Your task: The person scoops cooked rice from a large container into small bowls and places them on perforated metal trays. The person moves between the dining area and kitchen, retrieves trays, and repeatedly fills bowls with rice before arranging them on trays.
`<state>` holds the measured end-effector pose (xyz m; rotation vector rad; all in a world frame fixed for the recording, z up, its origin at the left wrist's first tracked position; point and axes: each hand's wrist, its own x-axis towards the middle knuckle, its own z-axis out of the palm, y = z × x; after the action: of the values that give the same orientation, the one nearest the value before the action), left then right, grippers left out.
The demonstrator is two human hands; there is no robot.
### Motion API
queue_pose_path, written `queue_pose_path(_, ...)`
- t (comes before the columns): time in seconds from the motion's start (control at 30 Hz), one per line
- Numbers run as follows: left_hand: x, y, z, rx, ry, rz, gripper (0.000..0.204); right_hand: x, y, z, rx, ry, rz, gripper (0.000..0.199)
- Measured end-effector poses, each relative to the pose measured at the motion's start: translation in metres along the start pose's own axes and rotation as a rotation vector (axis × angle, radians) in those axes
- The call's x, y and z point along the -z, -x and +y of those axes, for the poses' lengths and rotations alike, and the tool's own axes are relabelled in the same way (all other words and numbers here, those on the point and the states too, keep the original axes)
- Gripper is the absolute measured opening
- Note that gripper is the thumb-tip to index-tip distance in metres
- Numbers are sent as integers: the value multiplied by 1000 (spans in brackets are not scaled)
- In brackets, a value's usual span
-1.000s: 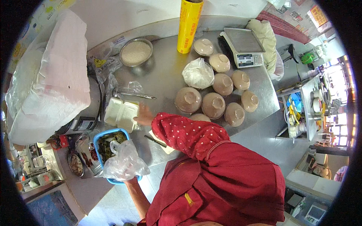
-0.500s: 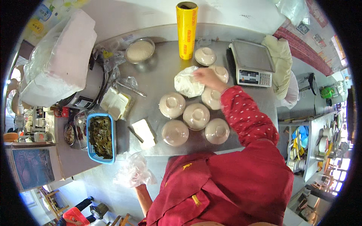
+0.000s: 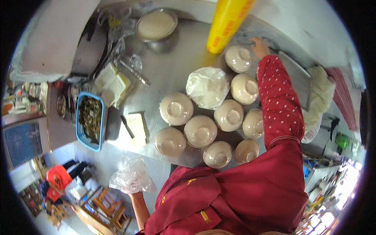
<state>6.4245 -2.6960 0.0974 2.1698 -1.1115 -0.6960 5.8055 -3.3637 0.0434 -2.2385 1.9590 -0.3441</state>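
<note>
Right hand [image 3: 259,46] stretched far across the steel counter [image 3: 176,74], fingers curled, grip unclear, just beside an upturned cream ceramic bowl [image 3: 237,58] and the tall yellow cling-film roll [image 3: 225,25]. Left hand [image 3: 135,192] low off the counter edge, pinching a crumpled clear plastic bag [image 3: 131,177].

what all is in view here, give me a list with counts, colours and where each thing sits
upturned bowls: nine, beige, clustered mid-table
steel table: one, grey, centre
cling film roll: one, yellow, upright at the far edge
metal bowl: one, pale contents, far left
filled plastic bag: one, whitish, among the bowls
blue tub: one, dark greens inside, left edge
scale: one, grey, right of the sleeve
left hand: holds crumpled plastic bag, below the table edge
right hand: red dotted sleeve, beside the farthest bowl
</note>
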Motion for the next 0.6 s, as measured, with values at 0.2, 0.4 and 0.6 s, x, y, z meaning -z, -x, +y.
queue_pose_path(0.2, 0, 31, 4, 213, 68, 44, 44, -63, -86, 13, 201, 58, -173, 37)
queue_pose_path(0.4, -16, 22, 4, 249, 120, -2, 42, -76, -90, 45, -76, -141, -63, 28)
queue_pose_path(0.6, -30, -20, -18, 129, 216, -98, 41, 82, 41, 1, -404, -1810, -61, 20)
